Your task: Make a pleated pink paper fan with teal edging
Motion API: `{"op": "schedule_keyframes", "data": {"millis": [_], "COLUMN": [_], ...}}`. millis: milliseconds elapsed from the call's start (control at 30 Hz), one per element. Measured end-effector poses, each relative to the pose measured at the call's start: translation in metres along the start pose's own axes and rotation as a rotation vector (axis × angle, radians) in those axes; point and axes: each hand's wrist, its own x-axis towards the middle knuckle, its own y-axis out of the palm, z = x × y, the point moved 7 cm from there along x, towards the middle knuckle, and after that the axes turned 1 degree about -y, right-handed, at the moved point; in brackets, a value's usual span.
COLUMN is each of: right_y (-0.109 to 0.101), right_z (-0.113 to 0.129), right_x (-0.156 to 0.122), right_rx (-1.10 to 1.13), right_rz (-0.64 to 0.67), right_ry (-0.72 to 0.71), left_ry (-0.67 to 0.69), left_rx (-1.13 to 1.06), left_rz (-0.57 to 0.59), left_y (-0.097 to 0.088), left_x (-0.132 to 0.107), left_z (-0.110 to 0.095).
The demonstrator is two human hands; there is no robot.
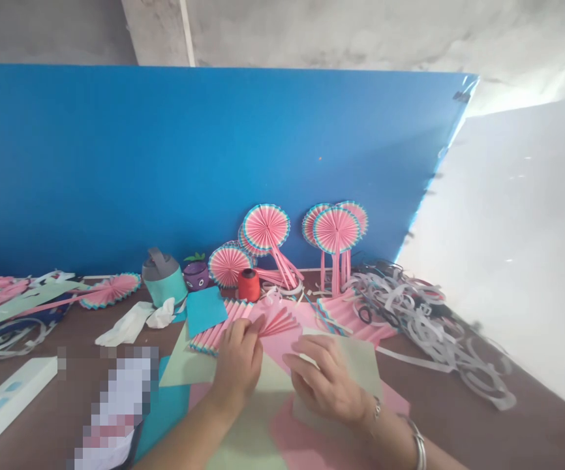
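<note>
My left hand [237, 360] rests with fingers curled on the pleated pink paper [273, 321], pinching its folds at the near middle of the table. My right hand [324, 382] is closed on the edge of a pale green sheet [361, 365] that lies over pink paper [306, 437]. The two hands sit close together, almost touching. Finished round pink fans with teal rims [266, 226] lean against the blue board behind them.
A blue board [165, 156] walls the back, a white board [522, 248] the right. A red thread spool [248, 284], a purple pot [196, 274], a teal bottle [164, 277], a teal paper square [205, 309] and curled white paper strips [424, 320] lie around.
</note>
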Motion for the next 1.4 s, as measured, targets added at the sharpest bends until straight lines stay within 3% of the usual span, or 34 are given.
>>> {"op": "schedule_keyframes", "data": {"millis": [100,233,333,433,533,733,933,1200,1300,1400], "right_y": [0.007,0.027,0.044,0.055,0.056,0.047,0.045,0.046,0.047,0.046], "right_z": [-0.006,-0.026,-0.039,-0.045,-0.049,-0.063,-0.09,-0.095,-0.095,-0.092], "right_x": [0.003,-0.001,-0.011,-0.022,-0.026,-0.031,-0.046,-0.046,-0.047,-0.045], "right_rx": [-0.142,-0.148,-0.14,-0.118,-0.06,0.19,0.229,0.339,0.288,0.198], "right_rz": [0.086,0.254,0.471,0.707,0.826,0.753,0.68,0.639,0.681,0.718], "right_ry": [0.041,0.137,0.206,0.268,0.338,0.456,0.752,0.751,0.761,0.679], "left_ry": [0.042,0.082,0.075,0.021,-0.009,-0.111,-0.288,-0.261,-0.264,-0.257], "left_rx": [0.108,0.199,0.195,0.131,0.061,-0.176,-0.278,-0.302,-0.292,-0.284], "left_rz": [0.146,0.324,0.45,0.507,0.532,0.48,0.41,0.348,0.347,0.364], "left_y": [0.012,0.027,0.035,0.036,0.036,0.035,0.034,0.035,0.036,0.038], "left_x": [-0.001,-0.004,-0.006,-0.006,-0.007,-0.007,-0.005,-0.002,-0.003,-0.003], "left_z": [-0.004,-0.01,-0.011,-0.007,-0.002,0.013,0.028,0.038,0.041,0.041]}}
